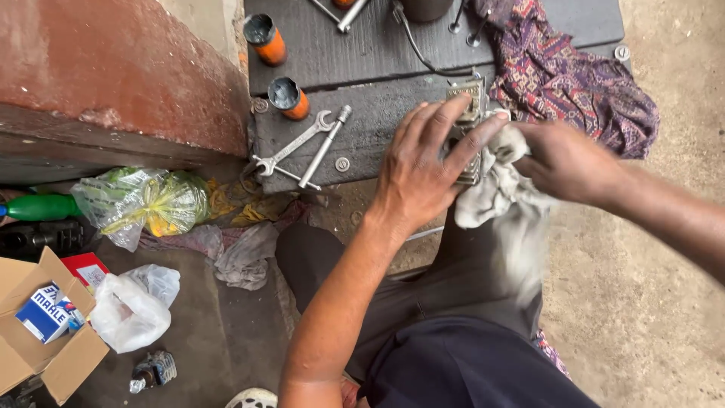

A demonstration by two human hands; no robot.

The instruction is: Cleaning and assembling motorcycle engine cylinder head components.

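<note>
A person sits low, looking down past dark trousers (pixel 445 332) at both hands working in front of the knees.

On the floor near the person's left side lie a cardboard box (pixel 38 355) holding a small blue and white carton (pixel 45 311), a white plastic bag (pixel 136 306) and a small bottle (pixel 153 370). A little farther off are a clear bag of yellow and green contents (pixel 143 202), a green bottle (pixel 38 207) and a crumpled grey cloth (pixel 245 257).

The left hand (pixel 423 170) lies spread over a small, grimy metal part (pixel 470 128), fingers curled over its top to steady it at the front edge of a dark wooden desk (pixel 370 128). The right hand (pixel 566 160) is clenched on a dirty white rag (pixel 498 189), which is pressed against the side of the part. The rag's loose end is blurred, which suggests rubbing motion.

Judging by the frame, cleaning is under way, not finished: the visible metal looks dull and dirty, and the hand hides most of it, so how much is wiped cannot be told.

Beyond the hands, on the desk, lie a wrench (pixel 291 143), a metal rod (pixel 325 145) and two orange cylinders (pixel 288 98), untouched. A patterned purple cloth (pixel 574 75) is draped over the desk's far right corner.
</note>
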